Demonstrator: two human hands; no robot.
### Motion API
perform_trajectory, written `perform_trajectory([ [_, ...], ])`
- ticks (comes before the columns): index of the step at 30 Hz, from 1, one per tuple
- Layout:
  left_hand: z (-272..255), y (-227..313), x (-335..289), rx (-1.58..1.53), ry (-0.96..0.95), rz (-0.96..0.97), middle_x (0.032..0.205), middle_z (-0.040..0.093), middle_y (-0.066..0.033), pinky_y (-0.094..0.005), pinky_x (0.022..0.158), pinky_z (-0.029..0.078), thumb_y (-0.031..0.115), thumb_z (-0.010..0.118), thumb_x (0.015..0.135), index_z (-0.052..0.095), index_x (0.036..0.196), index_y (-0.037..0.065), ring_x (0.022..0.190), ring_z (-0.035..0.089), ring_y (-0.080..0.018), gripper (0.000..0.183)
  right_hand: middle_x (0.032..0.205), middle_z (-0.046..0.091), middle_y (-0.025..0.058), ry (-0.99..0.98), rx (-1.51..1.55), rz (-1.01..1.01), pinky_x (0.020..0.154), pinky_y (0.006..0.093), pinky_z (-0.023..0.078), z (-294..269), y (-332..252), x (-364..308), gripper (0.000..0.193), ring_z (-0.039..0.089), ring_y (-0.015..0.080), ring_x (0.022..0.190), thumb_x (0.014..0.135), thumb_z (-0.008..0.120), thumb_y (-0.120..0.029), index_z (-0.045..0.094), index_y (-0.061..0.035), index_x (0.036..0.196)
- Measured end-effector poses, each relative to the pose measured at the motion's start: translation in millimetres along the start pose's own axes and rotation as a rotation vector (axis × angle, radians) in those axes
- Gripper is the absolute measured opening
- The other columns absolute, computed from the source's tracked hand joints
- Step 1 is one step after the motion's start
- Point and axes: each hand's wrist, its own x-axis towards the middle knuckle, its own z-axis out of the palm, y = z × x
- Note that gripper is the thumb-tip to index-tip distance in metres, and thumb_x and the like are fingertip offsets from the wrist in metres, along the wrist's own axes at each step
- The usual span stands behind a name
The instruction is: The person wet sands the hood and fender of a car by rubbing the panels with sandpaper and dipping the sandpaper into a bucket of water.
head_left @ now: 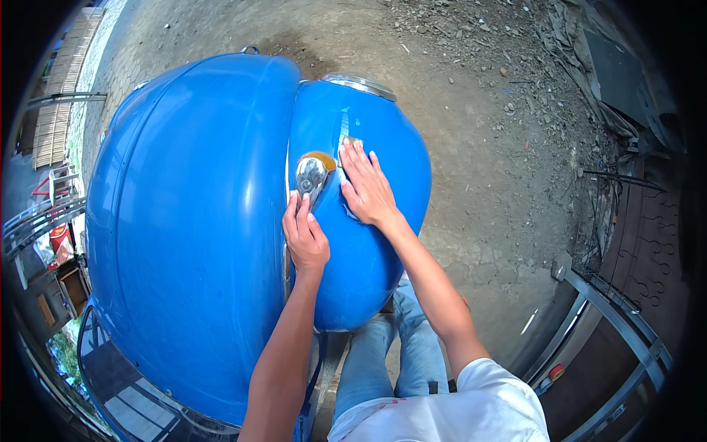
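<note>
A blue rounded car fender (398, 155) lies before me, beside the car's blue hood (191, 169). On its top sits a turn signal lamp (311, 177) with a chrome housing and an amber lens at the far end. My left hand (304, 236) rests with its fingertips at the lamp's near end, fingers slightly apart. To the right of the lamp, my right hand (367, 184) lies flat on the fender, fingers stretched forward. A small tan piece (356, 143), perhaps sandpaper, shows under its fingertips. A pale streak (345, 121) runs along the paint just beyond.
A chrome-rimmed headlight (361, 86) is at the fender's far end. Dirt ground (479, 169) surrounds the car, with rubble (471, 29) farther off. At the right stand a metal frame (615, 317) and a dark sheet (622, 81). The windshield (125, 383) is at lower left.
</note>
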Motion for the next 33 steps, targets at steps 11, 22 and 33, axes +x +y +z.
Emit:
perform_trajectory([
  [11,-5.1,-14.0,-8.9,-0.044,0.004,-0.052,0.143,0.053,-0.0228,-0.0479,0.110,0.043,0.005,0.048,0.102,0.062,0.134,0.000,0.131,0.053,-0.0390,0.036,0.163,0.034,0.0168,-0.075,0.023,0.047,0.124,0.0512,0.023,4.2,-19.1,-63.3,0.059,0.027,0.0336,0.154,0.104,0.052,-0.031,0.040,-0.0028,0.154],
  [22,2.2,4.6,-0.5,-0.037,-0.015,-0.041,0.142,0.053,-0.0225,-0.0476,0.108,0.046,0.004,0.048,0.102,0.061,0.134,0.000,0.131,0.053,-0.0390,0.035,0.166,0.028,0.0162,-0.017,-0.002,0.085,0.125,0.0550,0.013,-1.7,5.8,35.3,0.071,0.020,0.0323,0.156,0.104,0.043,-0.050,0.035,-0.0043,0.157],
  [33,1.3,1.6,0.6,-0.020,0.000,-0.014,0.142,0.054,-0.0217,-0.0478,0.107,0.046,0.001,0.050,0.098,0.062,0.134,0.002,0.129,0.055,-0.0390,0.037,0.155,0.048,0.0161,0.092,0.013,0.063,0.121,0.0471,0.032,-1.0,2.5,-11.5,0.047,0.040,0.0334,0.147,0.101,0.061,-0.023,0.055,-0.0038,0.143],
])
